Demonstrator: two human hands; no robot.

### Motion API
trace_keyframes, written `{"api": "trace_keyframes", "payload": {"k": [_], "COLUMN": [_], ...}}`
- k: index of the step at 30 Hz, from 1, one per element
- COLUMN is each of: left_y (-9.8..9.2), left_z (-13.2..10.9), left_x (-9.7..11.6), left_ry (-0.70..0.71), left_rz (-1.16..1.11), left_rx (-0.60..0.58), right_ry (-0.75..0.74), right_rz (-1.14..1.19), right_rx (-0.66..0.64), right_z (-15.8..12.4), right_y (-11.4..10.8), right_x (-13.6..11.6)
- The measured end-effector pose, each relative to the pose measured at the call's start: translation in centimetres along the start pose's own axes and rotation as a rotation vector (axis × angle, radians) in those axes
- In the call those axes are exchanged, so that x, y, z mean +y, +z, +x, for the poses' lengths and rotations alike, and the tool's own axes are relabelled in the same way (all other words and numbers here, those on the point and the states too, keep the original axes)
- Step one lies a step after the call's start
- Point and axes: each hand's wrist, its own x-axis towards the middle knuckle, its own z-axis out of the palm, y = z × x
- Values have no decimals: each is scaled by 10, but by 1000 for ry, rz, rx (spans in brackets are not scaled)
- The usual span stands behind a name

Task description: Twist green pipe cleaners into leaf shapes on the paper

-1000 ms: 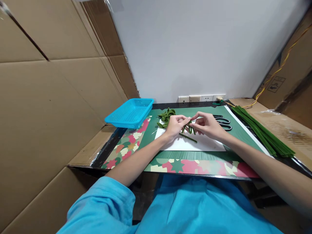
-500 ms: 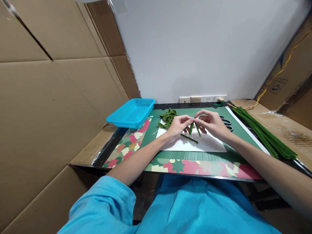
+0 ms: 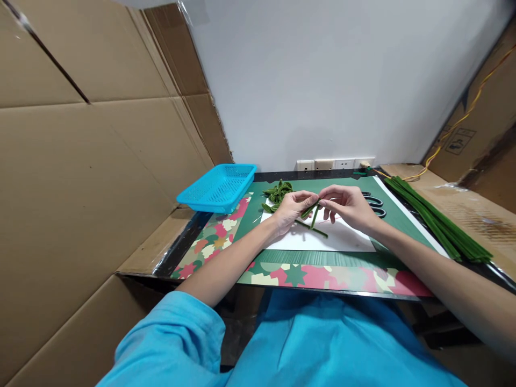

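Observation:
Fingertips of my left hand (image 3: pixel 296 209) and my right hand (image 3: pixel 342 205) meet over a white sheet of paper (image 3: pixel 342 239), pinching a bent green pipe cleaner (image 3: pixel 315 216) between them. Its ends hang down below the fingers. My left hand is closed on its looped part; my right thumb and forefinger are pressed together at its top, the other fingers curled. Another short green pipe cleaner (image 3: pixel 320 233) lies on the paper beneath. Just beyond my left hand is a pile of looped green pipe cleaners (image 3: pixel 279 192).
A blue perforated basket (image 3: pixel 220 188) stands at the table's left. Scissors (image 3: pixel 374 203), partly hidden by my right hand, lie on the green mat (image 3: pixel 399 220). A bundle of long green pipe cleaners (image 3: pixel 437 220) lies at the right. Cardboard (image 3: pixel 100 161) walls the left side.
The pipe cleaner has turned between my fingers, its hanging ends swinging toward the left. My right hand has shifted slightly left; the things on the table stay in place.

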Motion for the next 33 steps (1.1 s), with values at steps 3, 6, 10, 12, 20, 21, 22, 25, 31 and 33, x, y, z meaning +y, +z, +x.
{"api": "trace_keyframes", "payload": {"k": [3,6,10,12,20,21,22,25,31,33], "left_y": [-1,-2,-2,-2,0,0,0,0,4,5], "left_z": [1,2,1,0,0,1,1,1,-1,-1], "left_x": [0,0,2,3,0,0,0,1,5,6], "left_ry": [-2,2,12,17,30,32,34,36,22,17], "left_rz": [-1,2,11,12,-25,-31,-37,-52,-97,-117], "left_rx": [33,43,40,38,10,8,5,3,30,37], "right_ry": [-16,-22,-39,-56,-98,-100,-102,-115,-147,-156], "right_rz": [-1,9,15,11,-16,-17,-15,-4,-8,-25], "right_rx": [-1,-39,-65,-53,5,17,33,113,190,194], "right_z": [-1,-2,-1,-1,-3,-3,-3,-2,1,1], "right_y": [-1,-2,-2,-2,-3,-3,-3,-2,-2,-2], "right_x": [0,0,3,5,2,0,-1,-5,-8,-8]}}
